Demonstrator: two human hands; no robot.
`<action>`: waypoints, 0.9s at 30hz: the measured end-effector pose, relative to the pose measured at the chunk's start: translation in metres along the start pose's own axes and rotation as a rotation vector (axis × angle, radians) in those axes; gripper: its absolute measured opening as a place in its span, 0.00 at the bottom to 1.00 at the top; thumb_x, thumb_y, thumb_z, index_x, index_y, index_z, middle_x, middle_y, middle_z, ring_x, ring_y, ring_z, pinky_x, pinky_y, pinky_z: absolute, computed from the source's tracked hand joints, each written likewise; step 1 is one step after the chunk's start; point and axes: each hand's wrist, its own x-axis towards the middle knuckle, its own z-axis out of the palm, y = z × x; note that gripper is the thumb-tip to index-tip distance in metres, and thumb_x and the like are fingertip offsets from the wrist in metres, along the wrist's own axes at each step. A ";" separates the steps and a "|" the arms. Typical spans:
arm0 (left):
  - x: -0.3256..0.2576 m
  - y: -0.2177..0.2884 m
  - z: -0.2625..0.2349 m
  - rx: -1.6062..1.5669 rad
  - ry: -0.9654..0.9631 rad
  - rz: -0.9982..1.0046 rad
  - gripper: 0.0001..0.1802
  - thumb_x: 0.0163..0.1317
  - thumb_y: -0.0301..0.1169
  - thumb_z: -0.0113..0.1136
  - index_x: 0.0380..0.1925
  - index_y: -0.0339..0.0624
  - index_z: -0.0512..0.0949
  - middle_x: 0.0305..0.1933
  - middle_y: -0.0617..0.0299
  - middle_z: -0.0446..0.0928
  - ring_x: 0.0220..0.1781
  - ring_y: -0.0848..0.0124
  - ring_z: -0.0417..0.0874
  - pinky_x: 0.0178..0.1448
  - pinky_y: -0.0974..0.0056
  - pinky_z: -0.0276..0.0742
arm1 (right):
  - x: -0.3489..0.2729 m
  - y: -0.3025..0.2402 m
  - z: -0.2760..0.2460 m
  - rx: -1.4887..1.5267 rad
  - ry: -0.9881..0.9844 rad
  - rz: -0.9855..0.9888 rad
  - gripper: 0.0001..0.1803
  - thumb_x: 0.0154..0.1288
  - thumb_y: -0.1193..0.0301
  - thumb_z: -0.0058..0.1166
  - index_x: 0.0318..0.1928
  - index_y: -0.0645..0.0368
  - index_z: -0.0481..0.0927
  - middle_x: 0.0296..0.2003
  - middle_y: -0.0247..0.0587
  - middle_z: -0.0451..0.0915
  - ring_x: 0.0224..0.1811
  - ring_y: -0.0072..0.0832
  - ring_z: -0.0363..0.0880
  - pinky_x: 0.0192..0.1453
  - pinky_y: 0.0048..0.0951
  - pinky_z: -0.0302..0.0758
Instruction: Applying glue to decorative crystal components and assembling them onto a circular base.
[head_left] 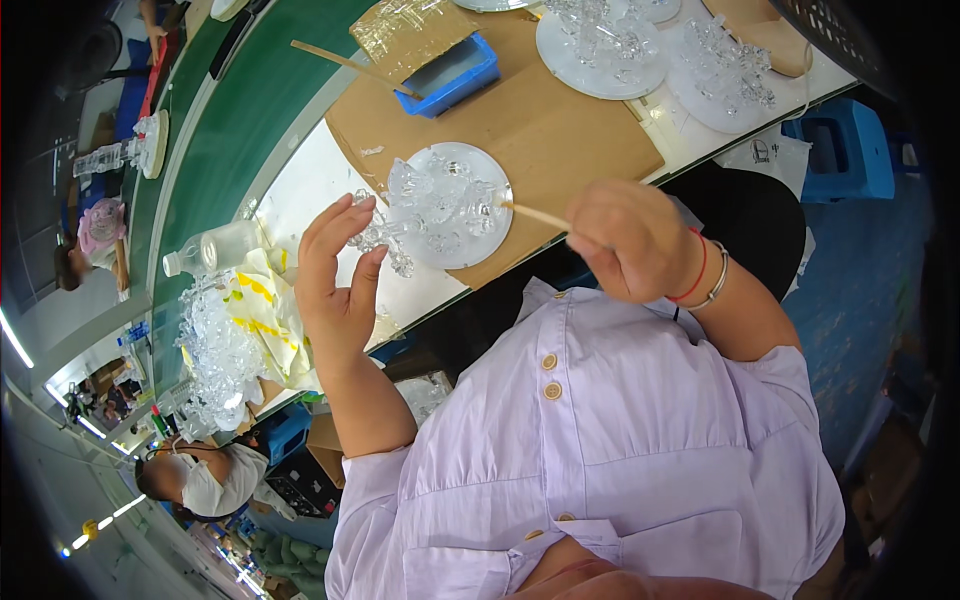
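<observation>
My left hand (pixel 335 275) is raised with fingers apart, its fingertips touching a clear glass branch piece (pixel 385 232) at the left edge of a round clear disc (pixel 470 175) carrying a glass ornament (pixel 440 195). My right hand (pixel 630 240) is closed around a thin wooden stick (pixel 535 214) whose tip points at the ornament. The disc lies on a brown cardboard sheet (pixel 560 130) on the white worktable (pixel 310 190).
Two more discs with glass ornaments (pixel 600 45) (pixel 725 70) lie further along the table. A blue tray (pixel 450 75) with a cardboard piece, a clear bottle (pixel 215 248), a pile of glass parts (pixel 215 355), a blue stool (pixel 845 150), a masked person (pixel 205 480).
</observation>
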 end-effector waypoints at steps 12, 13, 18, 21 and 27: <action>-0.026 0.002 0.023 -0.158 0.171 -0.092 0.15 0.53 0.19 0.66 0.42 0.37 0.78 0.44 0.57 0.82 0.56 0.56 0.80 0.65 0.52 0.70 | 0.006 0.008 0.003 -0.028 0.017 -0.039 0.07 0.59 0.83 0.52 0.37 0.64 0.70 0.28 0.47 0.76 0.26 0.41 0.75 0.28 0.33 0.73; -0.027 0.005 0.026 -0.171 0.227 -0.117 0.15 0.53 0.19 0.65 0.42 0.37 0.78 0.44 0.57 0.82 0.55 0.56 0.81 0.65 0.51 0.70 | 0.009 0.013 0.003 -0.027 0.017 -0.043 0.07 0.59 0.83 0.52 0.37 0.64 0.70 0.28 0.47 0.76 0.26 0.41 0.75 0.28 0.33 0.73; -0.024 0.009 0.040 -0.106 0.313 -0.120 0.15 0.54 0.19 0.65 0.43 0.36 0.78 0.44 0.56 0.82 0.52 0.58 0.82 0.64 0.51 0.71 | 0.014 0.025 0.005 -0.053 0.059 0.015 0.05 0.63 0.82 0.50 0.37 0.65 0.70 0.28 0.46 0.75 0.25 0.41 0.75 0.30 0.33 0.73; -0.022 0.013 0.040 -0.058 0.331 -0.126 0.15 0.53 0.18 0.65 0.43 0.36 0.78 0.43 0.56 0.83 0.50 0.60 0.83 0.63 0.51 0.72 | 0.012 0.022 0.004 -0.068 0.047 0.024 0.04 0.63 0.82 0.50 0.37 0.65 0.70 0.28 0.46 0.76 0.26 0.40 0.75 0.30 0.33 0.73; -0.022 0.015 0.041 -0.031 0.334 -0.127 0.15 0.53 0.19 0.66 0.43 0.36 0.78 0.42 0.57 0.83 0.48 0.61 0.84 0.62 0.52 0.73 | 0.007 0.012 0.005 -0.047 0.038 0.021 0.04 0.63 0.82 0.51 0.38 0.64 0.70 0.29 0.46 0.76 0.25 0.41 0.75 0.28 0.33 0.73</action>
